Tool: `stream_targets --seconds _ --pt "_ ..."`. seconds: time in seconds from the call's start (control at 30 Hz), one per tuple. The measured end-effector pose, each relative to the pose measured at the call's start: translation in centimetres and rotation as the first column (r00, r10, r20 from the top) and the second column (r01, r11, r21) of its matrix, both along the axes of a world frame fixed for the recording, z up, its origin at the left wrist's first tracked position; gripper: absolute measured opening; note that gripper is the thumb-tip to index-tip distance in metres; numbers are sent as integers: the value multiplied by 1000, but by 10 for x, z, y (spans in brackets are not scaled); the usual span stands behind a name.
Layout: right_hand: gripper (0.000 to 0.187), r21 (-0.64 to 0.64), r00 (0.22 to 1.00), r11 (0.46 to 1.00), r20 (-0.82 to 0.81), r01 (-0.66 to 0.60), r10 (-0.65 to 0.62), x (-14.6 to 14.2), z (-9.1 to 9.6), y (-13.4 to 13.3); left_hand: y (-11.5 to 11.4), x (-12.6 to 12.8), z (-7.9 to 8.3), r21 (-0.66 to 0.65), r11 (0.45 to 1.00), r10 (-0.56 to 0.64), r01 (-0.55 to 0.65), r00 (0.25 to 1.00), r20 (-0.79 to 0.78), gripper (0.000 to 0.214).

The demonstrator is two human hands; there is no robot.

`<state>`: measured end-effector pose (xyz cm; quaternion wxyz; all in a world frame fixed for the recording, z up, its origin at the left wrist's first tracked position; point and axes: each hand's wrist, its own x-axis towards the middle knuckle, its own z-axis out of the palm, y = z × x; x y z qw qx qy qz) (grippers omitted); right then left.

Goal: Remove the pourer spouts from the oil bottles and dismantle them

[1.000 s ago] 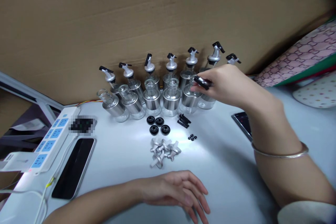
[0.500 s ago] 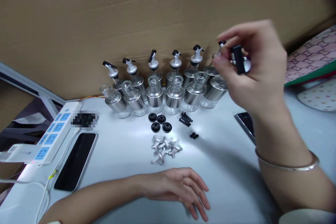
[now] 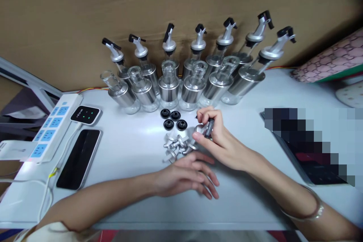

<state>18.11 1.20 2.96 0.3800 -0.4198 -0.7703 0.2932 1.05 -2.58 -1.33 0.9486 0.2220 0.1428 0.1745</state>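
Faced a tall sheet of cardboard (image 3: 141,0) well beyond the grip, with a white table (image 3: 246,121) beneath it. Counted five open-mouthed bottles (image 3: 193,87) beyond the grip, mostly off to its left, and seven capped bottles (image 3: 245,80), nearly all behind those, the last pair beyond the grip to its right. Judged the glass fragile and slick, better taken by the metal band than by the neck.

Found the left hand (image 3: 184,176) nearer the wearer and a little left of the grip, loosely spread, with nothing visible in it. Saw the right hand (image 3: 219,138) closed on a silver-and-black pourer (image 3: 200,130), pinched between thumb and bent fingers, with the black lever (image 3: 210,127) turned toward the palm. Judged the pourer light, stiff and smooth, apt to slip on bare metal; best gripped around the broad rim, rather than by the lever, likely to swing under pressure.

Noticed loose silver pieces (image 3: 181,141) left of the grip, heaped near the left fingertips; could not tell whether touching. Lastly made out four black discs (image 3: 181,124) just left of the grip, lying flat and probably rubbery.
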Motion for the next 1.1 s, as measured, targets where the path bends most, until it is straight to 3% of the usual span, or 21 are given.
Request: stream_targets --seconds 0.1,0.27,0.47,0.73,0.97,1.1 --pt "21 15 997 1000 70 -22 20 5 1 -2 4 0 5 11 998 69 -69 997 -28 40" --pt "23 94 980 986 160 -136 120 6 3 -3 4 2 5 30 999 28 -26 998 -55 31" --pt "26 42 980 993 172 -106 98 3 1 -6 2 1 4 42 999 15 -12 998 -59 37" --pt "40 346 960 935 280 -76 -25 10 4 0 5 -1 6 19 999 -40 41 997 -64 31" --pt "46 350 958 930 285 -111 7 6 3 -1 6 -3 4 -2 998 -58 58 998 -29 34" --pt "44 329 956 937 291 -121 21 4 3 -3 6 -2 4 19 996 -81 82 995 -57 47"
